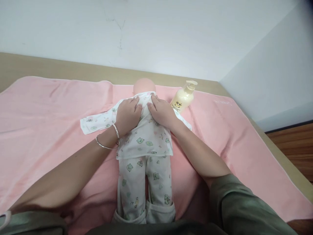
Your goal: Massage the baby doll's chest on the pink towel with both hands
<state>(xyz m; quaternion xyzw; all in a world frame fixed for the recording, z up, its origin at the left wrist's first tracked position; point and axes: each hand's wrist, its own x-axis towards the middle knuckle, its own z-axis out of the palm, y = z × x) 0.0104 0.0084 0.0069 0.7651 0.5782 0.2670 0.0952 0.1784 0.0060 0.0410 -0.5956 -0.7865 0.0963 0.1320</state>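
A baby doll lies on its back or front, I cannot tell which, with only the smooth top of its head (144, 85) showing past the collar. Its white printed shirt (146, 143) has both sleeves spread out sideways. My left hand (128, 114), a silver bangle at the wrist, pinches the shirt near the collar on the left. On the right side of the collar my right hand (161, 111) grips the same shirt, thumb and fingers closed on the cloth. Matching printed trousers (133, 182) with turned-up cuffs cover the doll's legs.
A pale yellow pump bottle (183, 98) stands tilted in view, right of the doll's head, close to my right hand. Under everything lies a wrinkled pink blanket (61, 130) on a wooden table (49, 65). A white wall (158, 36) rises behind the table.
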